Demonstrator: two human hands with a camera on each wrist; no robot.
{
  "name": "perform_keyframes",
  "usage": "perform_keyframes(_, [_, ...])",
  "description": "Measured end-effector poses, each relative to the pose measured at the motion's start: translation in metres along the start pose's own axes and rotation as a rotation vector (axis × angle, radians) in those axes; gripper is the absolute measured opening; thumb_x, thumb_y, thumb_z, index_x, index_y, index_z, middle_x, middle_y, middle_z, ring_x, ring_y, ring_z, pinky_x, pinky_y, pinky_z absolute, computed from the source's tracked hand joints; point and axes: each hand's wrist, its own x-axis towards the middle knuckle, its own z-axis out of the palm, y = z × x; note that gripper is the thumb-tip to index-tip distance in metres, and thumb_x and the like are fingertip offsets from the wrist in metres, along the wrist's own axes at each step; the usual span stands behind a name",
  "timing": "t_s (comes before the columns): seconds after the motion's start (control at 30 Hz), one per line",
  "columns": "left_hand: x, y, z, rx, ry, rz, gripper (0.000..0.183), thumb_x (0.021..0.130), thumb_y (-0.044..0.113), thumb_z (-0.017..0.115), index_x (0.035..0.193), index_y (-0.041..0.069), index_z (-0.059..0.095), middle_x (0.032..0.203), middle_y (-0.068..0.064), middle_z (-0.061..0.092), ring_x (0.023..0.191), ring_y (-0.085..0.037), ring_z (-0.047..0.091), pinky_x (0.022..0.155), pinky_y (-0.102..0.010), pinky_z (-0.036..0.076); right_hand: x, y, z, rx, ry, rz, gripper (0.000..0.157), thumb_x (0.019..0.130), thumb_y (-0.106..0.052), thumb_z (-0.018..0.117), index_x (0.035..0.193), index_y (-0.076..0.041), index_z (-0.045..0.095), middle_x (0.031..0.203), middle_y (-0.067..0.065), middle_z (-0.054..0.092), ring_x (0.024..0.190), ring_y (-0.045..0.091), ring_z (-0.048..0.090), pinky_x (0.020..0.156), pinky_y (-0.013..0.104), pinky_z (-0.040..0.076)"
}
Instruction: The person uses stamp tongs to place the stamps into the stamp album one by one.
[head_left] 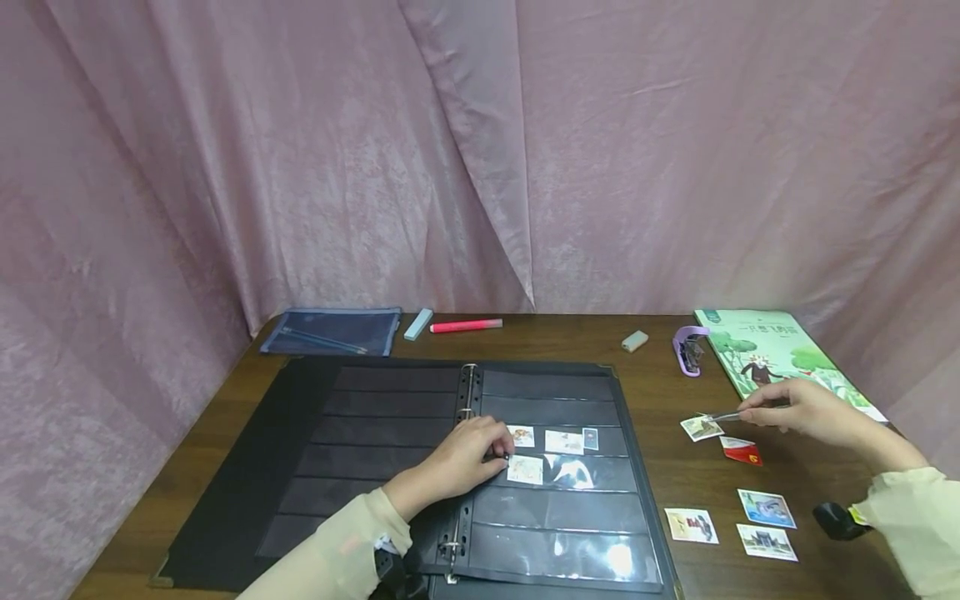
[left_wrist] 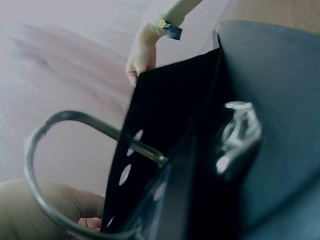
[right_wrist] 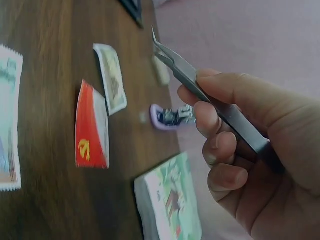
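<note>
My left hand (head_left: 468, 454) rests on the right page of a black ring-bound stamp album (head_left: 558, 550), its bent fingertips right beside a pale stamp (head_left: 525, 470). I cannot tell whether they pinch the pocket edge. Other stamps sit in the pocket row above. In the left wrist view, a metal ring (left_wrist: 75, 116) arches in front of this hand. My right hand (head_left: 798, 408) grips curved-tip metal tweezers (right_wrist: 215, 102) between thumb and fingers. Nothing shows between the tweezer tips. From the head view they overlap a loose stamp (head_left: 702, 428), next to a red stamp (head_left: 741, 452).
Three more stamps, including a blue one (head_left: 767, 508), lie right of the album. Behind them are a green book (head_left: 780, 350), a purple stapler-like tool (head_left: 688, 350) and an eraser (head_left: 634, 341). A red marker (head_left: 467, 326), light-blue bar (head_left: 417, 324) and mesh pouch (head_left: 330, 329) line the back.
</note>
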Motion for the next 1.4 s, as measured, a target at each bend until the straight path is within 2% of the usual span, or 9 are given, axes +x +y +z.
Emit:
perform_keyframes(0.2, [-0.001,-0.001,0.001,-0.012,0.002,0.000,0.015,0.076,0.017,0.069,0.084,0.023,0.058,0.076,0.011,0.051,0.077,-0.003,0.045,0.084,-0.030,0.037,-0.001,0.020,-0.002,0.028,0.011,0.001,0.010,0.082,-0.008,0.061,0.087,-0.002,0.066,0.068,-0.015,0.055,0.052,-0.003,0.042,0.044,0.022,0.036])
perform_keyframes(0.37, [-0.001,0.000,0.001,-0.013,-0.005,-0.010,0.015,0.076,0.017,0.069,0.084,0.023,0.058,0.076,0.011,0.051,0.077,-0.003,0.045,0.085,-0.031,0.037,-0.001,0.033,-0.003,0.072,-0.024,0.075,0.016,0.083,-0.011,0.060,0.089,0.003,0.065,0.057,-0.015,0.040,0.046,-0.004,0.035,0.038,0.023,0.032])
perform_keyframes(0.47, [-0.001,0.001,0.000,-0.021,-0.018,-0.029,0.015,0.076,0.017,0.069,0.084,0.023,0.058,0.077,0.011,0.051,0.077,-0.002,0.045,0.087,-0.031,0.037,-0.001,0.038,-0.004,0.082,-0.051,0.118,0.020,0.084,-0.013,0.060,0.090,0.005,0.064,0.054,-0.015,0.036,0.046,-0.004,0.032,0.037,0.023,0.032])
perform_keyframes(0.6, [-0.002,0.002,-0.001,-0.030,-0.033,-0.043,0.014,0.077,0.018,0.068,0.085,0.023,0.058,0.077,0.012,0.051,0.076,-0.002,0.046,0.088,-0.031,0.037,0.000,0.044,-0.005,0.078,-0.072,0.122,0.020,0.085,-0.013,0.058,0.090,0.006,0.064,0.056,-0.015,0.037,0.048,-0.004,0.033,0.038,0.024,0.031])
perform_keyframes(0.8, [-0.002,0.002,-0.001,-0.030,-0.037,-0.038,0.014,0.078,0.018,0.068,0.085,0.023,0.058,0.077,0.012,0.051,0.077,-0.001,0.046,0.087,-0.031,0.037,0.001,0.050,-0.004,0.103,-0.106,0.128,0.020,0.087,-0.012,0.056,0.092,0.006,0.063,0.067,-0.015,0.049,0.052,-0.001,0.040,0.042,0.025,0.035])
perform_keyframes(1.13, [-0.001,0.003,-0.003,-0.030,-0.038,-0.034,0.014,0.078,0.017,0.068,0.085,0.023,0.058,0.077,0.011,0.052,0.077,-0.002,0.046,0.088,-0.031,0.037,0.003,0.054,0.000,0.096,-0.111,0.095,0.016,0.086,-0.012,0.057,0.089,0.002,0.065,0.061,-0.012,0.051,0.048,-0.002,0.038,0.038,0.024,0.033])
perform_keyframes(1.23, [0.000,0.004,-0.004,-0.028,-0.040,-0.037,0.014,0.078,0.017,0.068,0.085,0.023,0.058,0.078,0.011,0.052,0.077,-0.002,0.046,0.088,-0.031,0.037,0.004,0.054,0.001,0.066,-0.093,0.062,0.014,0.085,-0.011,0.058,0.087,0.000,0.066,0.066,-0.011,0.057,0.049,-0.002,0.039,0.040,0.023,0.034])
perform_keyframes(1.4, [0.000,0.004,-0.004,-0.025,-0.040,-0.038,0.014,0.078,0.017,0.068,0.085,0.023,0.058,0.077,0.011,0.051,0.077,-0.002,0.046,0.088,-0.031,0.036,0.005,0.053,0.002,0.026,-0.063,-0.032,0.009,0.083,-0.007,0.060,0.083,-0.001,0.067,0.076,-0.011,0.065,0.060,-0.006,0.047,0.049,0.022,0.042])
